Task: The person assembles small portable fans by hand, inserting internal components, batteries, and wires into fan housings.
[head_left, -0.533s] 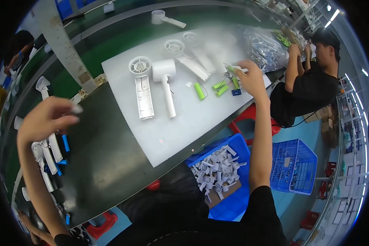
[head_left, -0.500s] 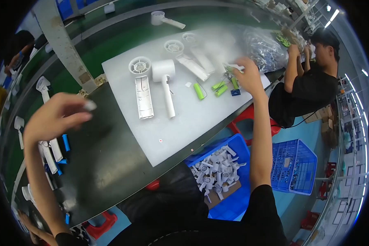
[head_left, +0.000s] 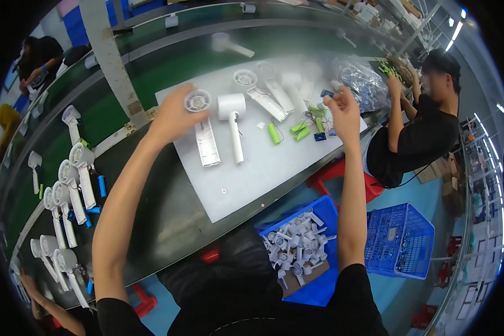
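The left hand [head_left: 172,116] is curving, half open, around the ring end of a white fan shell [head_left: 206,137], which is lying at the left on the white mat [head_left: 229,196]; how firmly it is gripping, I cannot tell. At the right, the right hand [head_left: 344,109] is holding its fingers nearly together. A small blue piece [head_left: 327,93] is showing by the fingertips; whether they are pinching it, I cannot tell. Green cylinders [head_left: 302,134] with wires are lying just beside, to the left.
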Motion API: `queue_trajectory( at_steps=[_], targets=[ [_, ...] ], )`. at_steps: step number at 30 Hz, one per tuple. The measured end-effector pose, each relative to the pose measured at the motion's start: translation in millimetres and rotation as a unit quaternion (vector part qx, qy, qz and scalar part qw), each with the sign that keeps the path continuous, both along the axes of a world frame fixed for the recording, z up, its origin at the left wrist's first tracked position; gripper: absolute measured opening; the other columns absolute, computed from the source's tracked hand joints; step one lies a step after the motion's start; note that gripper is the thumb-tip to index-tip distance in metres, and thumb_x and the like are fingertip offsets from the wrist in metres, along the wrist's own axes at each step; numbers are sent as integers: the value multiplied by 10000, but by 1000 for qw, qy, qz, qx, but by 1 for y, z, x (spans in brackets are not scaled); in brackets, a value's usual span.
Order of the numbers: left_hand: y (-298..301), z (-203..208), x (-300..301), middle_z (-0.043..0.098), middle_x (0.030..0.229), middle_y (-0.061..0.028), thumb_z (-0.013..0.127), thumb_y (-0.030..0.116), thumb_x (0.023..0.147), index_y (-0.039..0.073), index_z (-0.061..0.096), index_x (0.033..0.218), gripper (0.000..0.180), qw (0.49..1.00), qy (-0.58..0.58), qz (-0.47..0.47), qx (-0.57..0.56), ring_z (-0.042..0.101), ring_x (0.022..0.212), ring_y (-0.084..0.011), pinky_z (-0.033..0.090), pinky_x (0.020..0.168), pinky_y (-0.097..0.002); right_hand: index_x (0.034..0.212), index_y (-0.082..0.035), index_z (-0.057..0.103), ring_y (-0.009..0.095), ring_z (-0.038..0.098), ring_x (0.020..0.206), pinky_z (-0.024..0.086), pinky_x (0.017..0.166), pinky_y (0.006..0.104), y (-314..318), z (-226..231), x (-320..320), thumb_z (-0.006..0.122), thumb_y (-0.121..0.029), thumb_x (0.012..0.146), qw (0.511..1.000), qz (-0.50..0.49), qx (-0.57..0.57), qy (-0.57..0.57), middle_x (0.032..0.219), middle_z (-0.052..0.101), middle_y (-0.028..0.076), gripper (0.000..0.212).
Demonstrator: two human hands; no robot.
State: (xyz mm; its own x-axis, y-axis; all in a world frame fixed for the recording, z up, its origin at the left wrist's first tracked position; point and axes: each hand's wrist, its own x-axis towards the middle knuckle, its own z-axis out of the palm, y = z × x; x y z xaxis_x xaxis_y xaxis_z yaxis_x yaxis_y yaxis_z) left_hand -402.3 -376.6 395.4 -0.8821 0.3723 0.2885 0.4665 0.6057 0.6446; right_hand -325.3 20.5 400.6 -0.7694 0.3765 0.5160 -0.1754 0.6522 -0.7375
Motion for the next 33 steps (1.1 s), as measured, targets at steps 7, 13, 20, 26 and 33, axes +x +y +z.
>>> queue_trajectory(
  at_steps=[7,13,20,26,33],
  targets=[
    [-62,49,86,638,1038,-193,786,217,705,-61,619,1152,552,996,23,81,-7,646,967,-342,503,864,-382,1226,48,577,161,647,924,525,818,285,-48,45,47,656,-36,923,952,210,-219,44,1006,640,73,324],
    [-115,19,129,610,1016,-167,802,185,682,-12,612,1200,585,997,24,53,-48,615,987,-361,491,882,-396,1148,55,635,109,612,915,500,811,237,-145,45,82,746,47,815,955,246,-161,-35,1036,624,53,351],
    [-134,16,156,612,1117,-160,780,133,772,0,635,1144,421,990,137,43,-2,590,1065,-333,490,887,-393,1179,53,644,126,572,854,453,747,237,-222,-2,80,635,5,905,906,394,-127,-90,1036,588,75,278],
    [-138,7,179,636,1081,-140,730,3,773,-21,648,964,210,996,57,-71,-14,643,967,-321,532,809,-367,1256,66,565,177,676,934,534,806,285,-276,-11,84,557,-46,994,824,418,-320,-207,1052,683,146,285],
    [-128,-8,168,647,817,-135,716,20,804,-6,645,929,146,998,49,-15,39,643,683,-299,515,611,-361,1176,16,612,120,655,792,494,705,239,-301,-20,72,556,-97,1003,811,424,-315,-253,958,705,107,214]
  ],
)
